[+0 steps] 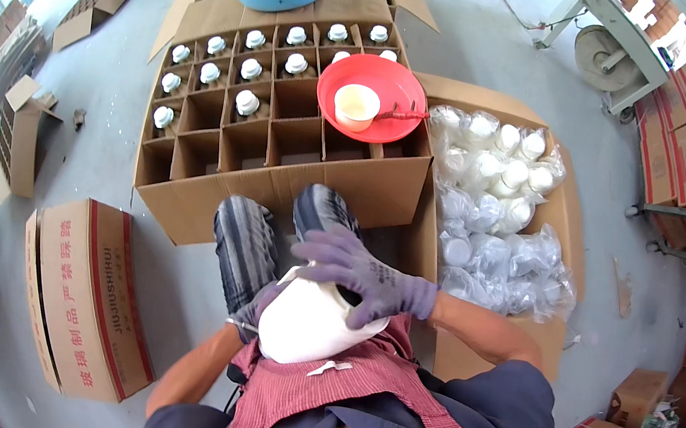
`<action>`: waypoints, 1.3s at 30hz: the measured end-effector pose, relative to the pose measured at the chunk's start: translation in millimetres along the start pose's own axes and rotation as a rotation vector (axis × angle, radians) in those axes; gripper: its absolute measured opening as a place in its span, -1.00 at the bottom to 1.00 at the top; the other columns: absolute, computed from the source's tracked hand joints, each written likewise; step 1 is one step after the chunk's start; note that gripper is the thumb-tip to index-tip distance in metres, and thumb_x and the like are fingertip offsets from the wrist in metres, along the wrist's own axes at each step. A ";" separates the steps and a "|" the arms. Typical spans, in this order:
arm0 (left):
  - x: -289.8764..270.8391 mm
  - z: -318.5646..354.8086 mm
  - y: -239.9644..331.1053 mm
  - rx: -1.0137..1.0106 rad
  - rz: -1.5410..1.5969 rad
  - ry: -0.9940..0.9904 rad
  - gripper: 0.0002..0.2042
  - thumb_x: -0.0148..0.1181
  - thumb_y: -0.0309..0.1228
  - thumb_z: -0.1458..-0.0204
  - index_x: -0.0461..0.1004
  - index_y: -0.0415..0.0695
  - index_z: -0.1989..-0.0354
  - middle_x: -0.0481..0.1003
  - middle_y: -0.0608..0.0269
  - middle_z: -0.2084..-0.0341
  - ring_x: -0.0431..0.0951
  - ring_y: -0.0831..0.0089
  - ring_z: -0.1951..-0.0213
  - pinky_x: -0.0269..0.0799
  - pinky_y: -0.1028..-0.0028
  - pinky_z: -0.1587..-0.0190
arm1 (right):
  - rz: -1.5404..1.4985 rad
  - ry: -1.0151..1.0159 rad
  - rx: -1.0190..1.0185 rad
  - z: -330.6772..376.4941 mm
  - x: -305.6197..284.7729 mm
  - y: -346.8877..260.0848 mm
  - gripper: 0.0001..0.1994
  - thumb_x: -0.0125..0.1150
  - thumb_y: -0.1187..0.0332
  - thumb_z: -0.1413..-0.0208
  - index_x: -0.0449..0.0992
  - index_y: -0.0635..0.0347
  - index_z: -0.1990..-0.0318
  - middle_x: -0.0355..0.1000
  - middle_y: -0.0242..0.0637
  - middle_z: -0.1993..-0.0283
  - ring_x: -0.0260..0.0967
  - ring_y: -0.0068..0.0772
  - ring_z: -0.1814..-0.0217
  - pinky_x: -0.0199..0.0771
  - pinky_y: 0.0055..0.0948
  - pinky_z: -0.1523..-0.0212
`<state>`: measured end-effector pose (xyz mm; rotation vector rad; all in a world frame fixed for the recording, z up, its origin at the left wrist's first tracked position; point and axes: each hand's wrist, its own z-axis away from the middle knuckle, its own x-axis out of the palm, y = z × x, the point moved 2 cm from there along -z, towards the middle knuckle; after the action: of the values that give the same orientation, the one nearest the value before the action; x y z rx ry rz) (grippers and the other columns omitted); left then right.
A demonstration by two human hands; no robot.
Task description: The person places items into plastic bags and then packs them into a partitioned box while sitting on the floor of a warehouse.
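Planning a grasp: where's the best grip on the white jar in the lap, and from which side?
Grip the white jar across its broad rounded body from above, as the right hand does, with the left hand steadying its lower left side. It lies tilted on the lap, smooth, with no handle showing.

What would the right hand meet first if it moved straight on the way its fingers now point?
Probably the left hand: the right hand lies across the white jar, fingers pointing left toward it. Depth is unclear.
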<state>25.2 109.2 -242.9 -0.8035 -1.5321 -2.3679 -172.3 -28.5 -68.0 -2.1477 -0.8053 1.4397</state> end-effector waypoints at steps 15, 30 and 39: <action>38.1 10.0 65.3 0.233 -0.489 0.226 -0.71 -0.04 -0.44 -0.25 0.43 -0.19 -0.10 0.50 0.23 0.02 0.53 0.46 0.01 0.47 0.49 -0.05 | 0.102 0.075 -0.069 -45.9 -26.0 -58.9 -0.26 0.34 -0.11 0.15 0.36 0.00 -0.21 0.27 -0.15 -0.22 0.13 0.02 -0.30 0.03 0.07 -0.28; 122.7 -12.4 201.9 1.061 -1.523 0.242 -0.77 0.19 -0.56 0.16 0.53 -0.18 0.25 0.58 0.09 0.16 0.55 0.13 -0.02 0.26 0.14 -0.25 | -1.558 1.005 0.650 39.5 3.8 79.4 -0.38 -0.07 -0.12 -0.30 0.22 0.21 -0.27 0.31 -0.07 -0.23 0.31 -0.19 -0.24 0.32 -0.20 -0.25; 80.9 -9.0 192.1 0.600 -0.713 0.540 -0.79 0.10 -0.51 -0.08 0.57 -0.30 0.16 0.62 0.13 0.22 0.60 0.39 0.16 0.49 0.43 0.05 | -0.401 0.632 0.388 8.5 -32.5 41.7 -0.43 -0.15 -0.01 -0.34 0.15 0.19 -0.34 0.07 -0.22 -0.38 0.06 -0.33 -0.40 -0.04 -0.38 -0.42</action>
<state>41.7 26.4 -52.1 0.5512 -2.2873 -1.9950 -180.2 -80.9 -75.5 -1.8341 -0.6006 0.5940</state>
